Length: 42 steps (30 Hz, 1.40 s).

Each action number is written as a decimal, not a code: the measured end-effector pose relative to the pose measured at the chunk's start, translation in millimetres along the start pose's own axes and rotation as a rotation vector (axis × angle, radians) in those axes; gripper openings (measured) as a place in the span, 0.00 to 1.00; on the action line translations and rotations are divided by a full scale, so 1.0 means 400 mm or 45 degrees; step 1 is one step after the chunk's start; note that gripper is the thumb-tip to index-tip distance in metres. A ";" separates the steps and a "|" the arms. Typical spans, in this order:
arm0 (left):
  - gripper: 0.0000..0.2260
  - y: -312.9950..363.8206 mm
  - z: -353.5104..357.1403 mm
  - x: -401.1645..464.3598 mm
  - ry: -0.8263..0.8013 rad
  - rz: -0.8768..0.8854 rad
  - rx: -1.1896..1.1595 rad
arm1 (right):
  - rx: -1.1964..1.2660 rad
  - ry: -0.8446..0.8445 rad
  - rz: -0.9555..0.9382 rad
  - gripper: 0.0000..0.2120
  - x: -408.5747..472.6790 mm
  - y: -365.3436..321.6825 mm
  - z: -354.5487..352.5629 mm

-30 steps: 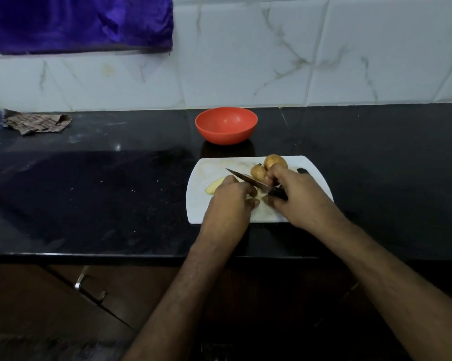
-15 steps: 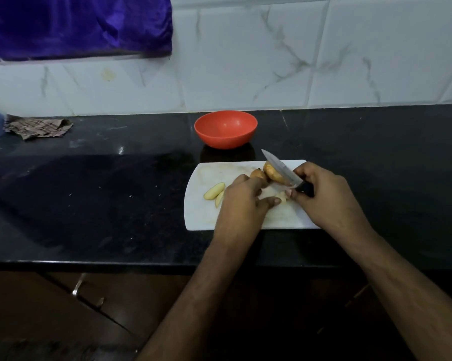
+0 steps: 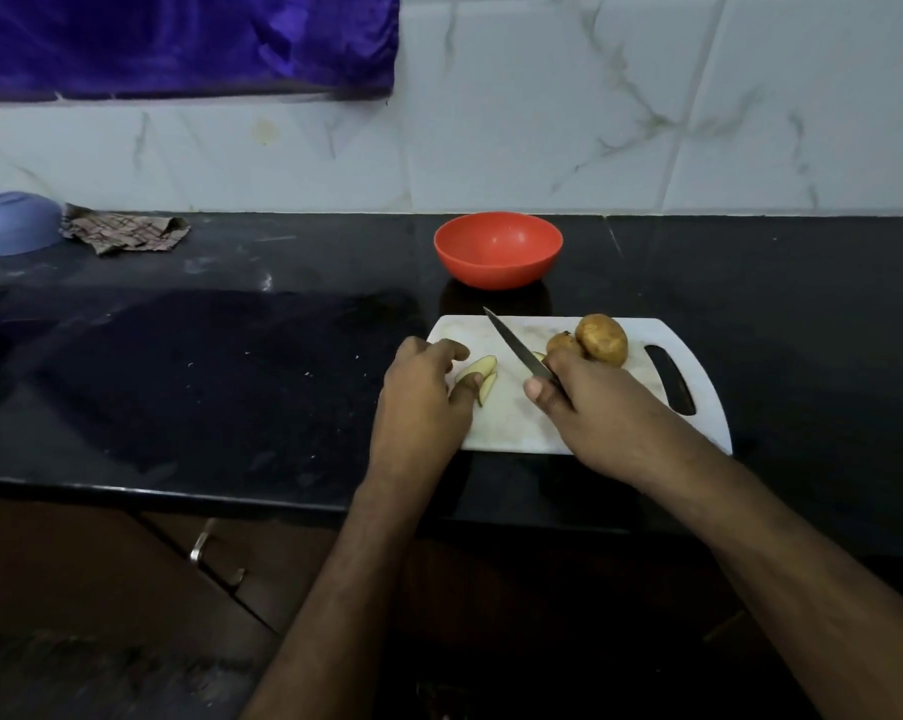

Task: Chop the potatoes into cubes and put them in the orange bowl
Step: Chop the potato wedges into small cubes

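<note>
— Surface and room?
— Glossy black tabletop [image 3: 283, 366], white marble-veined wall tiles [image 3: 542, 122] behind, purple cloth [image 3: 179, 39] hanging top left. Brown cabinet front with a metal handle [image 3: 215, 558] under the front edge.

— Anything else around, or in the way?
— Far left by the wall: upturned blue bowl [image 3: 15, 223], touching a crumpled checked rag [image 3: 124, 233]. White cutting board [image 3: 517, 423] with a handle slot at its right end, near the front edge. Both forearms crossing the board's near side, hiding part of it.

— Containers?
— Orange bowl [image 3: 498, 249] just behind the board, upright, nothing visible inside.

— Potatoes and hands?
— Two unpeeled potatoes [image 3: 600, 339] touching at the board's far right. Pale potato wedges [image 3: 483, 371] on the board's left part. Left hand [image 3: 423, 402] loosely curved, thumb and fingertips at the wedges. Right hand [image 3: 589, 407] wrapped round the handle of a knife [image 3: 517, 348], blade angled up-left over the board, between wedges and whole potatoes.
</note>
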State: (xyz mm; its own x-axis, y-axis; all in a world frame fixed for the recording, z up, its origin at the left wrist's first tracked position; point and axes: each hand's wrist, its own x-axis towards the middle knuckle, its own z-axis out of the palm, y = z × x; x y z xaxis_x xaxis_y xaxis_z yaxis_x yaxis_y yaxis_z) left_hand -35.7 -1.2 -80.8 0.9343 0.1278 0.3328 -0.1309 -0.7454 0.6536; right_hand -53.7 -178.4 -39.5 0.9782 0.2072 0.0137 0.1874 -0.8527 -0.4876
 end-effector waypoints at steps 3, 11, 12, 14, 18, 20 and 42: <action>0.13 0.009 -0.001 -0.003 -0.005 -0.006 0.049 | -0.094 0.013 -0.044 0.10 -0.003 0.011 0.002; 0.12 0.024 -0.003 -0.034 0.056 0.086 0.237 | -0.198 0.029 0.006 0.09 -0.042 0.023 -0.013; 0.14 0.027 -0.002 -0.032 0.022 0.080 0.281 | -0.200 0.026 0.014 0.09 -0.046 0.025 -0.014; 0.13 0.032 -0.003 -0.030 -0.026 0.078 0.319 | -0.211 0.008 0.029 0.12 -0.050 0.028 -0.018; 0.08 0.048 0.000 -0.049 -0.050 0.063 0.243 | -0.267 -0.010 0.048 0.16 -0.069 0.032 -0.026; 0.08 0.062 0.009 -0.068 -0.055 0.049 0.221 | -0.290 -0.007 0.059 0.16 -0.085 0.037 -0.030; 0.08 0.090 0.033 -0.067 -0.092 0.093 0.240 | -0.564 -0.296 0.207 0.10 -0.083 -0.022 -0.034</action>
State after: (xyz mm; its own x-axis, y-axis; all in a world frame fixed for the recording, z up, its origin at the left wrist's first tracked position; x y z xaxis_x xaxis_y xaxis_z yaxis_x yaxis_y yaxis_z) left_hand -61.2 -40.2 -75.3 0.9468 0.0271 0.3207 -0.1408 -0.8612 0.4883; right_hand -86.8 -184.5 -23.7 0.9616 0.1137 -0.2499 0.1042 -0.9933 -0.0509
